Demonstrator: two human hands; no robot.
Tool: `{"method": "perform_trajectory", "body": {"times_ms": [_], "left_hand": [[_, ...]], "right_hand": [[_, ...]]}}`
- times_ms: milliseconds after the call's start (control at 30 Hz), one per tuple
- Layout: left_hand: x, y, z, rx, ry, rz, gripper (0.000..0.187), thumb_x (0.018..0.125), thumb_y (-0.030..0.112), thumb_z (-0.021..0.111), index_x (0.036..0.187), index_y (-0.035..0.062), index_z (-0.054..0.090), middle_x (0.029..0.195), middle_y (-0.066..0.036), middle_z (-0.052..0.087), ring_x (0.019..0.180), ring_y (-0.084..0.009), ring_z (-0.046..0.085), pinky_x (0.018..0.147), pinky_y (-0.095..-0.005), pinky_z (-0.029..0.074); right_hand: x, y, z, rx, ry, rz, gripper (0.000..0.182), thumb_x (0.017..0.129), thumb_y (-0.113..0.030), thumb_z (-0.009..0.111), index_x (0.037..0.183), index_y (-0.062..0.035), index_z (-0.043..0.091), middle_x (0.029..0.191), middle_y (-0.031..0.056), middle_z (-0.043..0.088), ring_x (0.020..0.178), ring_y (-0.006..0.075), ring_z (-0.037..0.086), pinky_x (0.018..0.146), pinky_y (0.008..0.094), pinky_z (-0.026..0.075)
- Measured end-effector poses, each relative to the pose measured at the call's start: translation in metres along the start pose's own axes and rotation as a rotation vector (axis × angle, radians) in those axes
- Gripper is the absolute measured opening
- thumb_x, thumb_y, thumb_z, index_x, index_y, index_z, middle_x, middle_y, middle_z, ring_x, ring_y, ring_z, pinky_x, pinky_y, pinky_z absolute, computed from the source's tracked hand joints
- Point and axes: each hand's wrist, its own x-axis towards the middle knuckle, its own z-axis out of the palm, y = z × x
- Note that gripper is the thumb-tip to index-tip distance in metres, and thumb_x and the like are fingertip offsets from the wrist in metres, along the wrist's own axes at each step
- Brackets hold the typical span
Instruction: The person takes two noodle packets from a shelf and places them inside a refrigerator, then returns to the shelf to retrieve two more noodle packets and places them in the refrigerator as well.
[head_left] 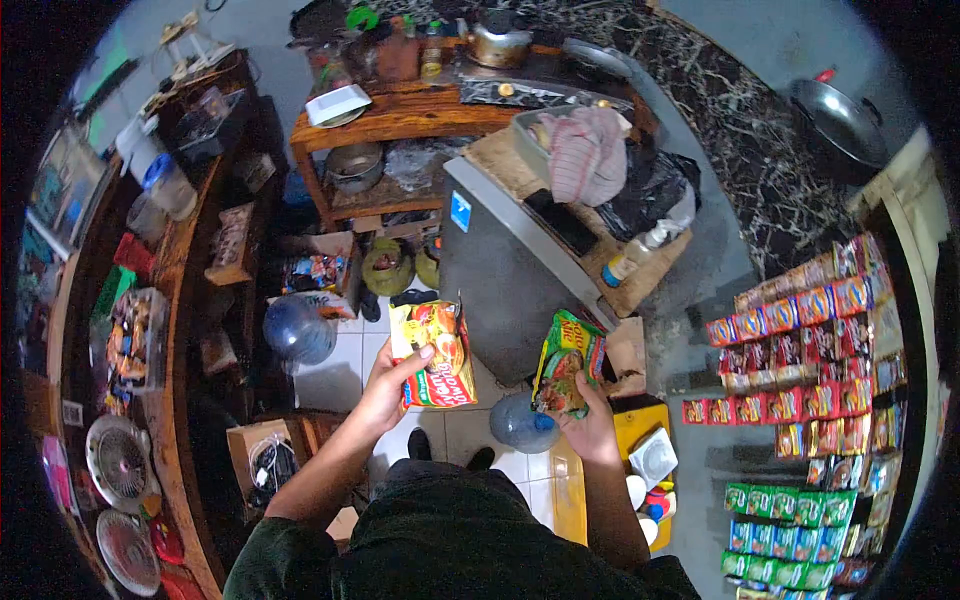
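Note:
In the head view, my left hand [384,388] grips a yellow and red instant noodle packet [436,350], its thumb across the front. My right hand [588,425] holds a green instant noodle packet [568,365] by its lower right side, tilted a little. Both packets are held up in front of my body, apart from each other, with their printed faces toward me. The fingers behind each packet are hidden. Just beyond the packets is a dark grey cabinet [500,270], and a blue water jug [522,425] stands on the floor between my hands.
Sachet strips [790,405] hang along the right wall. A wooden shelf [185,260] with jars and boxes runs down the left. At the back, a wooden table [420,115] bears a stove with a pot [498,45]. Another water jug [298,330] and a yellow bench [568,490] stand nearby.

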Motion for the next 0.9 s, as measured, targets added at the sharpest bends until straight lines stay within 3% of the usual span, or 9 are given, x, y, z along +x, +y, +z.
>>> {"method": "perform_trajectory", "body": {"times_ms": [133, 300, 367, 500, 667, 900], "left_hand": [[-0.005, -0.006, 0.005, 0.051, 0.094, 0.064, 0.042, 0.089, 0.016, 0.066, 0.124, 0.0005, 0.048, 0.113, -0.011, 0.063, 0.097, -0.0181, 0.066, 0.085, -0.0346, 0.055], [-0.012, -0.02, 0.021, 0.026, 0.287, 0.13, 0.039, 0.089, 0.015, 0.065, 0.122, 0.0005, 0.05, 0.112, -0.011, 0.064, 0.098, -0.0179, 0.065, 0.086, -0.0349, 0.055], [-0.017, -0.03, 0.022, -0.024, 0.336, 0.14, 0.037, 0.09, 0.013, 0.064, 0.123, 0.0021, 0.049, 0.111, -0.01, 0.064, 0.096, -0.0168, 0.065, 0.084, -0.0332, 0.055], [-0.03, -0.04, 0.026, -0.008, 0.421, 0.139, 0.036, 0.09, 0.01, 0.065, 0.121, 0.0011, 0.05, 0.109, -0.01, 0.065, 0.096, -0.0165, 0.066, 0.084, -0.0329, 0.055], [-0.043, -0.033, 0.017, -0.009, 0.47, 0.186, 0.036, 0.089, 0.009, 0.066, 0.12, 0.0009, 0.05, 0.11, -0.01, 0.064, 0.097, -0.0162, 0.065, 0.085, -0.0323, 0.054], [-0.044, -0.002, -0.015, -0.008, 0.527, 0.235, 0.038, 0.089, 0.011, 0.066, 0.121, 0.0013, 0.05, 0.11, -0.009, 0.064, 0.096, -0.0163, 0.065, 0.084, -0.0323, 0.054]], "right_hand": [[0.008, -0.005, 0.008, -0.026, -0.037, 0.041, 0.041, 0.091, -0.019, 0.064, 0.131, -0.0147, 0.051, 0.125, 0.0056, 0.058, 0.113, 0.0212, 0.058, 0.093, 0.0423, 0.048], [0.027, -0.018, 0.003, -0.285, -0.067, 0.024, 0.047, 0.087, -0.02, 0.069, 0.13, -0.0119, 0.051, 0.122, 0.0034, 0.06, 0.109, 0.0184, 0.061, 0.088, 0.0404, 0.051], [0.037, -0.02, -0.006, -0.315, 0.002, 0.074, 0.046, 0.087, -0.018, 0.069, 0.128, -0.0098, 0.051, 0.12, 0.0035, 0.06, 0.107, 0.0179, 0.061, 0.085, 0.0388, 0.053], [0.054, -0.022, -0.001, -0.416, -0.097, 0.068, 0.045, 0.086, -0.016, 0.069, 0.126, -0.0078, 0.051, 0.118, 0.0061, 0.06, 0.106, 0.0185, 0.062, 0.086, 0.0369, 0.054], [0.074, -0.012, 0.013, -0.591, -0.19, 0.045, 0.052, 0.085, -0.016, 0.069, 0.13, -0.0072, 0.045, 0.12, 0.0057, 0.057, 0.109, 0.0175, 0.058, 0.091, 0.035, 0.05], [0.098, 0.002, 0.058, -0.602, -0.314, 0.031, 0.052, 0.084, -0.012, 0.07, 0.13, -0.0054, 0.044, 0.119, 0.0063, 0.056, 0.111, 0.0161, 0.055, 0.095, 0.0323, 0.044]]}}
